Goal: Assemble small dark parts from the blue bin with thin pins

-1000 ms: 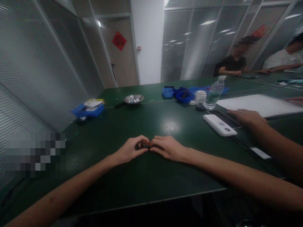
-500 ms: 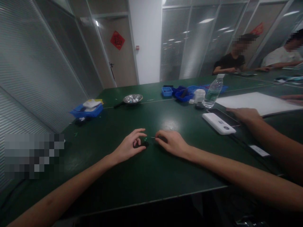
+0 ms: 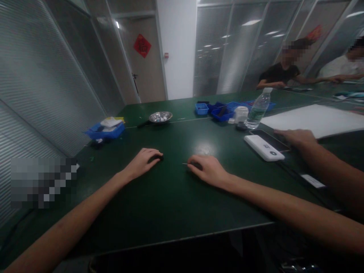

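Note:
On the green table (image 3: 167,204), my left hand (image 3: 142,162) rests with its fingers and thumb closed together. Something small and dark shows at their tips, too unclear to name. To its right, my right hand (image 3: 209,169) is closed on a thin tool (image 3: 184,163) with a slim pale tip pointing left. A dark part of it shows under the curled fingers, and the rest is hidden in the palm. A gap of bare tabletop lies between the two hands.
Behind my hands stand a metal dish (image 3: 160,117) of small pieces, a blue tray (image 3: 109,131) and blue bins (image 3: 222,113). To the right are a water bottle (image 3: 258,109), a white power bank (image 3: 264,148), a phone (image 3: 269,139) and another person's hand (image 3: 298,137).
My left hand has moved left and away from my right hand, and its spread fingers have closed. The small green thing by its fingertips no longer shows. My right hand stays almost still.

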A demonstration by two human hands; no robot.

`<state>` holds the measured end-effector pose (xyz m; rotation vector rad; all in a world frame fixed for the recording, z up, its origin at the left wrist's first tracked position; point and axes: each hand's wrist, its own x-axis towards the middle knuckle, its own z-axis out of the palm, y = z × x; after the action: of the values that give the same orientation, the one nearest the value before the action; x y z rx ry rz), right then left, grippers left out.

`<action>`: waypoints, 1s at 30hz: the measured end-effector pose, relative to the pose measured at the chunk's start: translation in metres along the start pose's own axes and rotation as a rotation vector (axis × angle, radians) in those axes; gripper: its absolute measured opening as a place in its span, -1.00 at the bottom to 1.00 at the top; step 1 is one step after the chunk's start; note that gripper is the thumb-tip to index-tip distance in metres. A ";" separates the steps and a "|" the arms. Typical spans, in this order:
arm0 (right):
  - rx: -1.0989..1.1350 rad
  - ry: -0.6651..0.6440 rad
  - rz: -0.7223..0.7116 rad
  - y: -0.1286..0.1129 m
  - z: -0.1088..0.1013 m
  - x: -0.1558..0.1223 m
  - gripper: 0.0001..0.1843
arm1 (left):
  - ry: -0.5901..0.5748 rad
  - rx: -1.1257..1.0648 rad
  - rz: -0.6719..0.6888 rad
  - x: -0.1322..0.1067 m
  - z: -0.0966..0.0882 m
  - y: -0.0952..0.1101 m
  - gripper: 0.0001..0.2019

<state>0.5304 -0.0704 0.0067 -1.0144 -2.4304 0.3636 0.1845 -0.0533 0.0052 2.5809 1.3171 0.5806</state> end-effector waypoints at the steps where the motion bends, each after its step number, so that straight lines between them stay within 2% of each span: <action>1: -0.002 -0.002 0.001 0.000 0.000 0.000 -0.81 | 0.013 0.019 -0.052 -0.003 -0.007 -0.018 -0.65; 4: -0.002 -0.003 -0.005 0.002 0.001 0.000 -0.80 | 0.064 0.077 -0.220 -0.017 -0.029 -0.072 -0.62; 6: 0.003 -0.004 -0.009 0.002 0.001 0.000 -0.79 | 0.098 0.097 -0.287 -0.029 -0.042 -0.102 -0.58; 10: 0.016 -0.014 -0.010 0.003 0.001 -0.001 -0.78 | 0.163 0.159 -0.407 -0.051 -0.060 -0.138 -0.53; 15: 0.007 -0.013 -0.009 0.003 0.001 -0.001 -0.78 | 0.267 0.194 -0.600 -0.067 -0.069 -0.158 -0.53; 20: 0.016 -0.031 0.002 0.001 -0.001 0.000 -0.79 | 0.287 0.245 -0.614 -0.072 -0.069 -0.174 -0.53; 22: 0.016 -0.030 -0.003 0.001 -0.001 -0.001 -0.79 | 0.295 0.285 -0.662 -0.072 -0.070 -0.177 -0.53; 26: 0.009 -0.024 -0.019 0.002 0.000 0.000 -0.78 | 0.195 0.316 -0.801 -0.073 -0.073 -0.177 -0.60; 30: -0.013 -0.030 -0.012 0.003 0.002 0.000 -0.79 | 0.158 0.359 -0.817 -0.072 -0.074 -0.173 -0.72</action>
<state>0.5308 -0.0680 0.0034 -1.0060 -2.4672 0.3623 -0.0119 -0.0101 -0.0044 1.9391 2.4982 0.4104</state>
